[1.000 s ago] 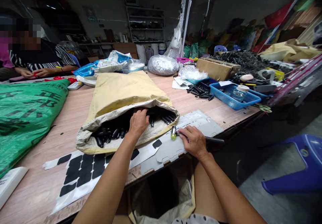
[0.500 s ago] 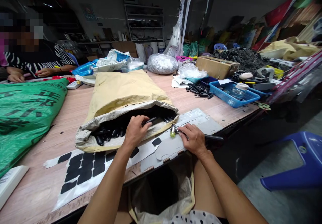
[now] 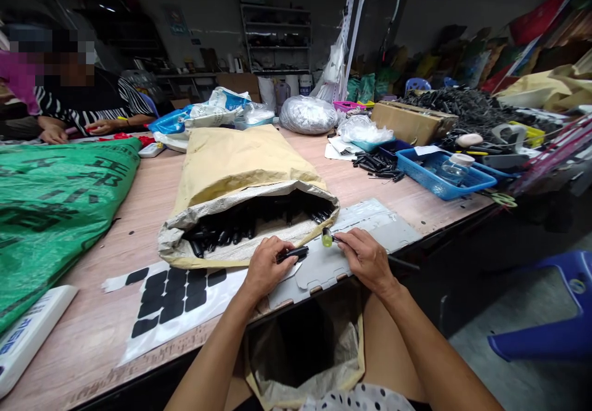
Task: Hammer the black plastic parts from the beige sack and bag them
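My left hand [image 3: 268,267] is closed around a small black cylindrical part [image 3: 296,253] at the front edge of the table, just outside the sack's mouth. My right hand [image 3: 365,257] grips the dark handle of a small hammer [image 3: 327,237], whose head has a yellow-green face; the handle's end sticks out to the right. Both hands are over a grey board [image 3: 370,220] on the table. Behind my left hand lies a yellow woven sack [image 3: 250,152], its mouth facing me, with many black parts [image 3: 222,232] inside. A second open sack [image 3: 356,362] hangs between my legs below the edge.
A sheet with black square stickers [image 3: 173,294] lies left of my left hand. A green sack [image 3: 60,207] and a white box [image 3: 34,337] are farther left. To the right stand a blue basket [image 3: 444,177] and a blue stool [image 3: 550,300]. A co-worker [image 3: 97,103] sits across.
My left hand has drawn back from the sack's mouth toward the board, bringing the black part out. The hammer stays in my right hand. The view has shifted slightly left.
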`<state>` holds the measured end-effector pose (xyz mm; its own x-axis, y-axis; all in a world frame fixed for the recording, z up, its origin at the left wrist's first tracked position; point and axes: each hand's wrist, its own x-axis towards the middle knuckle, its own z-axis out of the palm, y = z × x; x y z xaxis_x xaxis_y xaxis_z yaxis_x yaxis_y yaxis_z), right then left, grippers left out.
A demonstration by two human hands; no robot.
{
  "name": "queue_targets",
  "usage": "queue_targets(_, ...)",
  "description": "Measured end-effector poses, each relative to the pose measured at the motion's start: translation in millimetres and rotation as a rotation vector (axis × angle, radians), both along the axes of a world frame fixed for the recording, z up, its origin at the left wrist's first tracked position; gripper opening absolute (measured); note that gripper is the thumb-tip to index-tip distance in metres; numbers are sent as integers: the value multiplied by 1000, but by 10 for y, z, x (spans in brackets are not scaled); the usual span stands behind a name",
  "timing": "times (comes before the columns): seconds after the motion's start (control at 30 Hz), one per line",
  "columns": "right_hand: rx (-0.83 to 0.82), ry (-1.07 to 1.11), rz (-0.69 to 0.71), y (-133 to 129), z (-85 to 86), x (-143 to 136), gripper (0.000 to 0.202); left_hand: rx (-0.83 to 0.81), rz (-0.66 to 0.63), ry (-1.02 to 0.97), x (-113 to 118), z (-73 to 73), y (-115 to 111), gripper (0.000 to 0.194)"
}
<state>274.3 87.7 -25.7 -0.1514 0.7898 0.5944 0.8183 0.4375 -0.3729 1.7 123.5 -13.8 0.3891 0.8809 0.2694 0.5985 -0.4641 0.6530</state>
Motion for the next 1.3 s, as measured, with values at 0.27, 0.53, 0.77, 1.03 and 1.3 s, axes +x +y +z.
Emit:
queue_targets(0.27, -26, 208, 40, -191, 281, -502, 29, -5, 13, -12, -2, -2, -10, 16)
queue_targets(0.53, -68, 47, -30, -227, 342, -671, 29, 15, 22, -29, 6, -53, -4, 15)
queue_targets(0.77, -101, 8, 30, -235, 343, -807, 29, 16, 14, 15, 0, -35, -6, 9)
queue_targets(1.03, -19, 65, -46, -28, 230, -394, 27, -23, 35, -19, 4, -4, -18, 15)
queue_targets(1.3, -10, -98, -5, 154, 11, 2, 21, -59, 3, -4, -33, 26, -7, 24)
